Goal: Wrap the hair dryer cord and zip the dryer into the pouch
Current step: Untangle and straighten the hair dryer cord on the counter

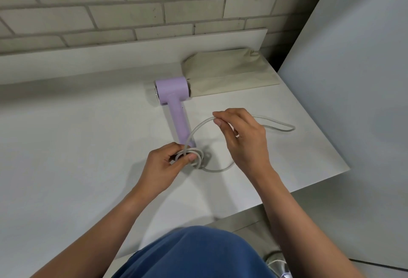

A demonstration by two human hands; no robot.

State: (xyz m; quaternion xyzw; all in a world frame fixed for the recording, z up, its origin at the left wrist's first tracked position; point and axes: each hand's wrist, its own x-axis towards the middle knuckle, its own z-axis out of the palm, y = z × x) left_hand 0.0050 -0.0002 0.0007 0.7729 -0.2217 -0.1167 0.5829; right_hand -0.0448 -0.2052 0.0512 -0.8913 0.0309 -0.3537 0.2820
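Hair dryer [174, 99] lies on surface [77, 145], head touching pouch [229, 74]. Left hand [164, 165] pinches coiled cord [194, 156] at its handle base; right hand [240, 136] pinches the free run. Cord appears springy; grip coils firmly.

The left hand [167, 163] covers part of the cord [217, 170] loops, so how many loops there are cannot be told. The loops and fingers hide the bottom tip of the dryer [174, 92] handle. The right hand [240, 136] hides a bit of cord where it runs under the palm. The dryer head covers one corner of the pouch [229, 70]. The pouch's zip is too small to make out. The bench [66, 145] is cut off at the left edge. Both arms are cut off at the bottom. A shoe [276, 262] there is blurry.
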